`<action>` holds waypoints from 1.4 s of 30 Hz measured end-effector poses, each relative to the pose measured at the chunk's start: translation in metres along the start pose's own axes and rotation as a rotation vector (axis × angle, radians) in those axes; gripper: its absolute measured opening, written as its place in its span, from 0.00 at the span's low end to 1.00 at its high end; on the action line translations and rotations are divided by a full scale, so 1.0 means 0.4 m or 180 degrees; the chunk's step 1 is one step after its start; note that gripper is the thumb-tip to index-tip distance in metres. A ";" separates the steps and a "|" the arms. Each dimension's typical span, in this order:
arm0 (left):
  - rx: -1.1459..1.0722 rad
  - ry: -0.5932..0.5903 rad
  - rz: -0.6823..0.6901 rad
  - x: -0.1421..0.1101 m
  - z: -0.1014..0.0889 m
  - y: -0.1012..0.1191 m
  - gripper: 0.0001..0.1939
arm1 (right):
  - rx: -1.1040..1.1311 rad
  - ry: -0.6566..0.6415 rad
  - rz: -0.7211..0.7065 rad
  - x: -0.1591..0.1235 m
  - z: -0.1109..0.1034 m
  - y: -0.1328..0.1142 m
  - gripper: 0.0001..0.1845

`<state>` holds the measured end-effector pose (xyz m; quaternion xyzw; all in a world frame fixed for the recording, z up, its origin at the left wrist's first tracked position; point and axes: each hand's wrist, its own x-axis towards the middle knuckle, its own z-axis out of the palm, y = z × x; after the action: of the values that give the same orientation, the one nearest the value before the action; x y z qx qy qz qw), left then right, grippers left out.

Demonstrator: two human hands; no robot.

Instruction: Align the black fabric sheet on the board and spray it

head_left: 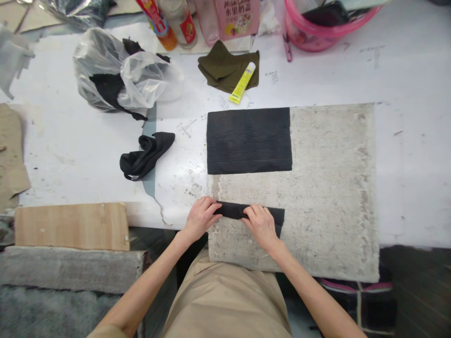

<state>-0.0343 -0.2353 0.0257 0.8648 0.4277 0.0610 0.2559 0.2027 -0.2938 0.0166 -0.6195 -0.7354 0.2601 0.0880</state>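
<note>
A narrow black fabric strip [230,210] lies across the lower part of a worn pale board [331,188]. My left hand [202,217] pinches its left end between thumb and fingers. Toward the middle of the strip, my right hand [261,225] pinches the near edge, and part of the fabric is hidden beneath that hand. Beyond the strip, a flat stack of black pieces with fine lines across it [249,141] rests on the board's far left corner. A crumpled black cloth [148,156] sits to the left, off the board.
At the back are a yellow tube [242,83] on olive fabric pieces [225,65], a clear plastic bag [105,70] with black scraps, bottles [178,23] and a pink basket [327,30]. A wooden board [72,226] is at the left near edge.
</note>
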 end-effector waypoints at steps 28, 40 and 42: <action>-0.2067 0.0168 -0.1750 0.155 -0.099 -0.123 0.14 | 0.2807 0.0381 0.1760 0.117 -0.195 0.281 0.23; -0.2614 0.0615 -0.2261 0.225 -0.064 -0.139 0.19 | 0.1429 0.1148 0.2048 0.187 -0.170 0.316 0.21; -0.2554 0.0609 -0.2321 0.227 -0.056 -0.143 0.20 | 0.1308 0.1169 0.2063 0.191 -0.164 0.321 0.21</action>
<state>-0.0251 -0.1276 0.0065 0.4857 0.6642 0.2050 0.5301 0.3269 -0.1901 -0.0056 -0.8243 -0.4077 0.3007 0.2529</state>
